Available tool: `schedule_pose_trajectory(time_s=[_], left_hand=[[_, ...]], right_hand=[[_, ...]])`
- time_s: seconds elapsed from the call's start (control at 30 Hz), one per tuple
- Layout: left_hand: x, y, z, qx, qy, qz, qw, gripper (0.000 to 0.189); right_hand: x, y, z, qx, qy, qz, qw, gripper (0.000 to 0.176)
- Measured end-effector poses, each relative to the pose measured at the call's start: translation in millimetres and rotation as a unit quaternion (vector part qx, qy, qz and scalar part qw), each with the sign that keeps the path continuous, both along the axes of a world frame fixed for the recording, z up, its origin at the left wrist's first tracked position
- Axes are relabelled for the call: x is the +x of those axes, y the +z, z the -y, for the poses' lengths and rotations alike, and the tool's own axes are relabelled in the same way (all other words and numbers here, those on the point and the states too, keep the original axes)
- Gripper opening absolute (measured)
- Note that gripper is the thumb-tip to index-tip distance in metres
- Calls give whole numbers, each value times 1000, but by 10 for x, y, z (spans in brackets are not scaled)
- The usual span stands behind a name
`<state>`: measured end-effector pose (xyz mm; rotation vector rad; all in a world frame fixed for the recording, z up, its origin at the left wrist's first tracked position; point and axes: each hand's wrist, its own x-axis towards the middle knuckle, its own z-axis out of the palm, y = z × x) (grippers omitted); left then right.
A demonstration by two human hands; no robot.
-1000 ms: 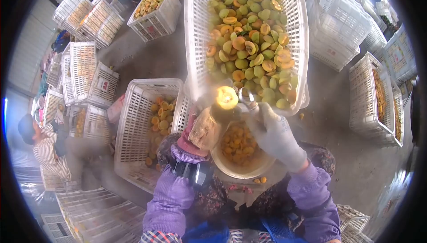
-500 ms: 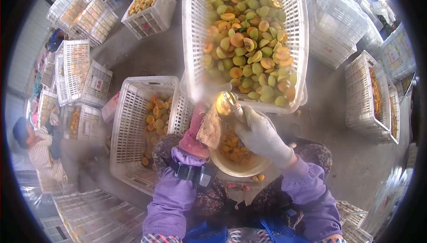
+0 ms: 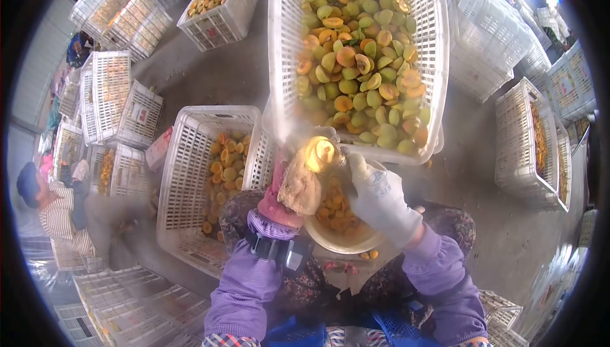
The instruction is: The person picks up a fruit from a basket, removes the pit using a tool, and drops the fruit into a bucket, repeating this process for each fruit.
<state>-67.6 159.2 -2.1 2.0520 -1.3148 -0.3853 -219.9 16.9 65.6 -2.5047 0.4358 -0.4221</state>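
One pale bowl (image 3: 342, 249), orange pieces (image 3: 337, 212) inside, pink-gloved left hand (image 3: 296, 185) clutching one yellow fruit (image 3: 319, 154); white-gloved right hand (image 3: 381, 194) clasping metal tool (image 3: 340, 156)

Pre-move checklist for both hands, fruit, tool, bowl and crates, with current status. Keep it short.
1. Fruit half secured in the gloved left hand: ok, cut face showing.
2. Metal tool in the gloved right hand: ok, held beside the fruit.
3. Tool clear of the fruit's flesh: cannot tell, blurred there.
4. Bowl below the hands: ok, orange pieces inside.
5. Area around the bowl clean: not ok, a couple of stray orange pieces lie just outside its near rim.
6. Large crate ahead stocked: ok, many fruit halves in it.
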Motion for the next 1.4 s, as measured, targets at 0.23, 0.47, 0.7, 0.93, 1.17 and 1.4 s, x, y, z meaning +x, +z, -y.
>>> schedule_pose_trajectory(time_s=[0.23, 0.47, 0.7, 0.93, 1.17, 1.4], left_hand=[[-220, 471, 198, -192, 36, 3, 981, 37], [-124, 397, 389, -250, -6, -351, 902, 31], [-145, 804, 474, -142, -48, -175, 973, 31], [-298, 272, 596, -281, 97, -398, 868, 27], [-133, 374, 501, -236, -2, -511, 827, 27], [-207, 534, 501, -270, -32, -570, 775, 37]], right_hand=[[26, -44, -55, 7, 5, -55, 998, 33], [-17, -108, -74, 28, 26, -59, 998, 38], [-101, -214, 31, 56, 32, -41, 997, 38], [-99, -234, 11, 88, 7, -99, 991, 57], [-150, -33, -26, 235, 75, -57, 968, 32], [-207, 212, 94, 202, 134, -59, 968, 25]])
